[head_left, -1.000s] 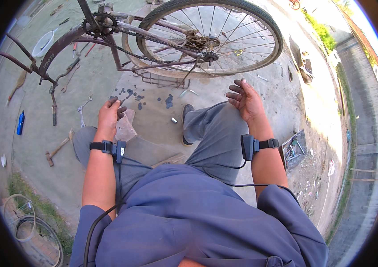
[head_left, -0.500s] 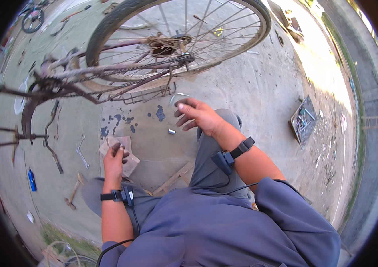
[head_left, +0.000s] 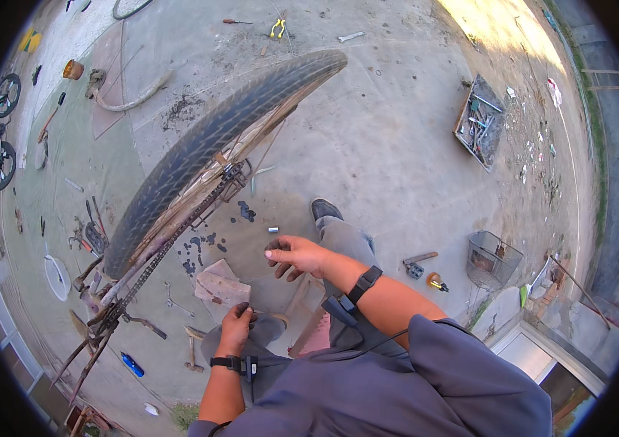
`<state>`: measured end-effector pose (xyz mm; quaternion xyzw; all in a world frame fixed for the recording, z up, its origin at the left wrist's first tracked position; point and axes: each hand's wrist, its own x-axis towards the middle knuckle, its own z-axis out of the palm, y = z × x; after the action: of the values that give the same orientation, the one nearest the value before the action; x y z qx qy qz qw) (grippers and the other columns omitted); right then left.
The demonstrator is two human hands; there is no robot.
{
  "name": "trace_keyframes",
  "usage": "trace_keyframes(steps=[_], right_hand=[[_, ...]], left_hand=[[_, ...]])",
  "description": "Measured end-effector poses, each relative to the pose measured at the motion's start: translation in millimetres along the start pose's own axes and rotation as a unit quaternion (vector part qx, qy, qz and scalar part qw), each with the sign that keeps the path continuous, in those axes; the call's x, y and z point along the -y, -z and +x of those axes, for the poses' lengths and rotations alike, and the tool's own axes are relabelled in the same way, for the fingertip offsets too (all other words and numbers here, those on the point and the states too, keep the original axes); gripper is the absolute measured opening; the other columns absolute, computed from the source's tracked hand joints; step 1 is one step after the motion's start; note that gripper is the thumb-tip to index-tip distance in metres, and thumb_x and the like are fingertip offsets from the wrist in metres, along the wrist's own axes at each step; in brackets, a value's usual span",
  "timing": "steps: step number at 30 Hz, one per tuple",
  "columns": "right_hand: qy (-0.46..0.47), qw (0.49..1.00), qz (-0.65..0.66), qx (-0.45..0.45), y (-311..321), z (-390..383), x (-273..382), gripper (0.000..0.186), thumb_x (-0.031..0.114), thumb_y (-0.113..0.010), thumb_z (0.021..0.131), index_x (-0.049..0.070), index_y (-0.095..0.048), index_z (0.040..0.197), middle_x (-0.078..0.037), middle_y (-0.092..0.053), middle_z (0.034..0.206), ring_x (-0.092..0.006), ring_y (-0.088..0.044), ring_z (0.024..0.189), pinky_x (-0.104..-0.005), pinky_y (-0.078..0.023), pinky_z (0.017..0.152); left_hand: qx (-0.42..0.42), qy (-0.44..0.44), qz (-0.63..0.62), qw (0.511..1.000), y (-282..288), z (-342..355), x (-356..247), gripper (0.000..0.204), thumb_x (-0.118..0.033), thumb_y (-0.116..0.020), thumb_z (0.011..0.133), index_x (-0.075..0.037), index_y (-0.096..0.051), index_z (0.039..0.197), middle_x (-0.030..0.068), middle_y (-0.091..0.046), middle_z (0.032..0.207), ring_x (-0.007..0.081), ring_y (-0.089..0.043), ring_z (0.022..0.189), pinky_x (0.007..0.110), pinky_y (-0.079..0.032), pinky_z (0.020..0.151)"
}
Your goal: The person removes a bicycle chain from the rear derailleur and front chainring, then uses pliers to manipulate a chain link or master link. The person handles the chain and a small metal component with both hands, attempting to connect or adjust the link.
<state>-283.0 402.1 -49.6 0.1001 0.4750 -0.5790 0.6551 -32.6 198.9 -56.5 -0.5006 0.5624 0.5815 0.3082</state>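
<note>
My left hand (head_left: 238, 326) has curled, closed fingers at the edge of a pale pinkish broken slab (head_left: 218, 284); I cannot make out what, if anything, they hold. My right hand (head_left: 291, 258) is open in mid-picture, fingers apart and loosely bent, nothing visible in them. Beyond it a small silver cylinder (head_left: 273, 230) lies on the concrete beside dark wet spots (head_left: 246, 213). Left of both hands stands the rusty bicycle, its rear tire (head_left: 178, 175) seen edge-on above the chain (head_left: 149, 269). Near my left wrist lie a hammer (head_left: 194, 349) and a wrench (head_left: 177, 302).
A metal tool tray (head_left: 477, 120) lies upper right, a wire basket (head_left: 490, 258) at right beside loose metal parts (head_left: 415, 268). A screwdriver (head_left: 237, 21) and yellow pliers (head_left: 277, 28) lie far forward. Other bicycles (head_left: 1, 164) and a blue pump-like tool (head_left: 132, 364) are at left.
My view has swung round to the right, so the wheel now shows edge-on at left. My right hand has moved inward and lower; my left hand has stayed low near the slab.
</note>
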Motion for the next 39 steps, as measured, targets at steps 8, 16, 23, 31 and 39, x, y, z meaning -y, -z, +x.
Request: trace_keyframes(steps=[8, 16, 23, 31, 39], right_hand=[[0.061, 0.924, 0.334, -0.176, 78, -166, -15, 0.053, 0.044, -0.068, 0.096, 0.008, -0.052, 0.131, -0.011, -0.063, 0.116, -0.0255, -0.068, 0.097, -0.0378, -0.056, 0.077], [0.067, 0.838, 0.316, -0.44, 238, -358, -18, 0.053, 0.046, -0.067, 0.096, 0.008, -0.052, 0.129, -0.011, -0.063, 0.114, -0.0256, -0.069, 0.092, -0.0373, -0.057, 0.073], [0.106, 0.81, 0.313, -0.484, 265, -470, 37, 0.052, 0.045, -0.065, 0.097, 0.008, -0.052, 0.131, -0.012, -0.063, 0.115, -0.0253, -0.067, 0.092, -0.0383, -0.054, 0.073], [0.172, 0.861, 0.17, -0.447, 311, -464, 234, 0.045, 0.04, -0.062, 0.1, 0.007, -0.055, 0.13, -0.008, -0.065, 0.109, -0.0229, -0.069, 0.092, -0.0344, -0.056, 0.072], [0.106, 0.922, 0.048, -0.369, 370, -395, 400, 0.049, 0.041, -0.065, 0.099, 0.004, -0.054, 0.13, -0.01, -0.066, 0.109, -0.0218, -0.07, 0.09, -0.0325, -0.057, 0.071]], left_hand=[[0.07, -0.001, 0.112, 0.991, -72, -106, -155, 0.045, -0.021, -0.063, 0.1, 0.005, -0.056, 0.136, 0.0116, -0.069, 0.114, 0.0178, -0.068, 0.096, 0.032, -0.054, 0.079], [0.114, -0.065, 0.188, 0.973, -194, -150, -310, 0.044, -0.023, -0.062, 0.1, 0.001, -0.056, 0.136, 0.0119, -0.067, 0.119, 0.0207, -0.068, 0.104, 0.034, -0.053, 0.085], [0.153, -0.155, 0.2, 0.955, -261, -168, -417, 0.04, -0.021, -0.062, 0.1, 0.0, -0.058, 0.134, 0.0102, -0.068, 0.119, 0.0184, -0.069, 0.101, 0.031, -0.053, 0.084], [0.154, -0.195, 0.17, 0.954, -297, -133, -535, 0.041, -0.023, -0.061, 0.1, 0.001, -0.058, 0.134, 0.0105, -0.069, 0.118, 0.0176, -0.068, 0.102, 0.032, -0.052, 0.083], [0.128, -0.145, 0.088, 0.977, -323, -76, -622, 0.042, -0.022, -0.06, 0.1, 0.002, -0.057, 0.134, 0.0134, -0.068, 0.12, 0.0197, -0.069, 0.102, 0.033, -0.053, 0.083]])
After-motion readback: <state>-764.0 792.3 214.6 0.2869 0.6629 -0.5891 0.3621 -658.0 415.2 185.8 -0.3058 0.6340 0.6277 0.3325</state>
